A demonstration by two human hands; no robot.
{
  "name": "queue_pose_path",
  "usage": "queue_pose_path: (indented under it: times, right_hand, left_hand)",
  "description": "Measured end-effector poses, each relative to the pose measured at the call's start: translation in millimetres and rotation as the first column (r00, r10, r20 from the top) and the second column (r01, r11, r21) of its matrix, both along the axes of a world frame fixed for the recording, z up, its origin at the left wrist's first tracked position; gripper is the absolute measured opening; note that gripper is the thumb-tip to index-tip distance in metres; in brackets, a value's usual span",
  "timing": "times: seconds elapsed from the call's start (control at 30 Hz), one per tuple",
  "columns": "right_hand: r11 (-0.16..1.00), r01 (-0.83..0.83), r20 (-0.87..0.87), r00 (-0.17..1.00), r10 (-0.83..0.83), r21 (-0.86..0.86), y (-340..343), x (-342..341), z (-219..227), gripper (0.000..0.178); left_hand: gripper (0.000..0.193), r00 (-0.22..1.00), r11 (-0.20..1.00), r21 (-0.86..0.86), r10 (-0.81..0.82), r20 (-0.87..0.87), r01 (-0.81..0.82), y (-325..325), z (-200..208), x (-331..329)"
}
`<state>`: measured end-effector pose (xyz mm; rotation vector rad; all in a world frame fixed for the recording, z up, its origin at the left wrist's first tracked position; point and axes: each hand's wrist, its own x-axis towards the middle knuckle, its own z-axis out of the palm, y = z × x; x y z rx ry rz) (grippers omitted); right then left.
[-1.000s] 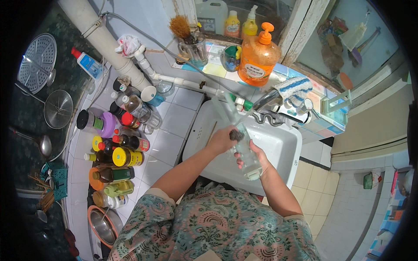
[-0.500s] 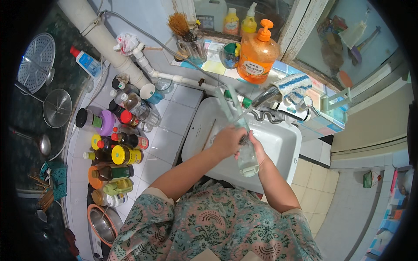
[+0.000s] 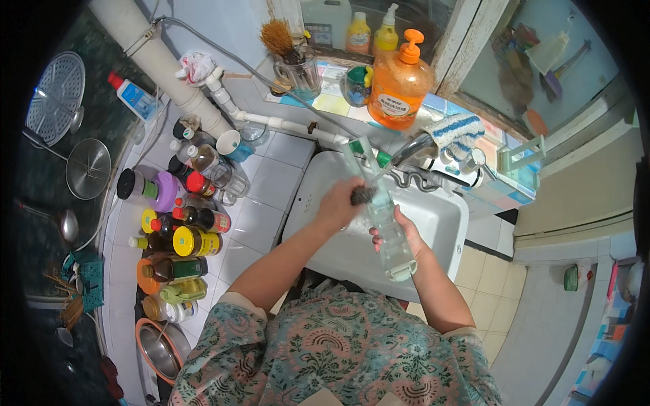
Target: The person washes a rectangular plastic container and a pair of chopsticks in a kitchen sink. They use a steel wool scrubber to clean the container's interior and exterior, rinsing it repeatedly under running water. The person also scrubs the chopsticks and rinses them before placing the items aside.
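My left hand [image 3: 338, 205] grips a dark steel wool scrubber [image 3: 363, 195], which sits right at the edge of a long, narrow, pale green see-through plastic rack [image 3: 396, 247]. My right hand [image 3: 411, 237] is closed round the rack's right side, with fingertips showing beneath it. The rack slants over the white sink [image 3: 443, 227], its lower end toward me and its open-framed upper end by the tap. A thin stream of water runs from the metal faucet [image 3: 414, 149] onto the rack.
An orange pump bottle [image 3: 399, 91] stands on the ledge behind the sink, near a glass [image 3: 308, 78] holding a brush. A striped cloth [image 3: 455, 132] hangs over the faucet. Several bottles and jars [image 3: 196, 240] crowd the tiled counter [image 3: 261, 203] at left, beside a metal bowl [image 3: 159, 345].
My left hand has moved left off the middle of the rack, bringing the scrubber into view. The rack's lower end has shifted slightly right and toward me with my right hand.
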<state>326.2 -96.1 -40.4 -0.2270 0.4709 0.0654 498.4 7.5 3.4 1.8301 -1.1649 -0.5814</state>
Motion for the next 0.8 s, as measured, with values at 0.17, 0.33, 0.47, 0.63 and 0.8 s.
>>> queue_pose_path:
  times: [0.17, 0.33, 0.47, 0.63, 0.8]
  right_hand:
    - [0.996, 0.032, -0.029, 0.999, -0.03, 0.082, 5, 5, 4, 0.056]
    - [0.999, -0.05, 0.01, 0.999, 0.05, 0.013, 5, -4, 3, 0.057]
    - [0.99, -0.03, 0.071, 0.997, 0.02, 0.141, 14, -6, 8, 0.056]
    - [0.976, 0.016, 0.016, 1.0, -0.02, 0.218, 13, -5, 11, 0.055]
    - [0.997, 0.075, -0.102, 0.992, -0.072, 0.029, 15, -7, 9, 0.057]
  left_hand:
    - [0.037, 0.96, 0.996, -0.012, -0.085, 0.267, 0.091, -7, -16, -2]
    - [0.037, 0.877, 0.994, -0.019, -0.087, 0.472, 0.108, -3, -23, -1]
    - [0.033, 0.894, 0.998, -0.044, 0.055, 0.445, -0.04, -15, -2, 27]
    - [0.033, 0.957, 0.988, 0.01, 0.148, 0.249, -0.156, -16, -4, 7]
    - [0.031, 0.992, 0.999, 0.035, -0.029, 0.126, 0.025, -1, -17, -18]
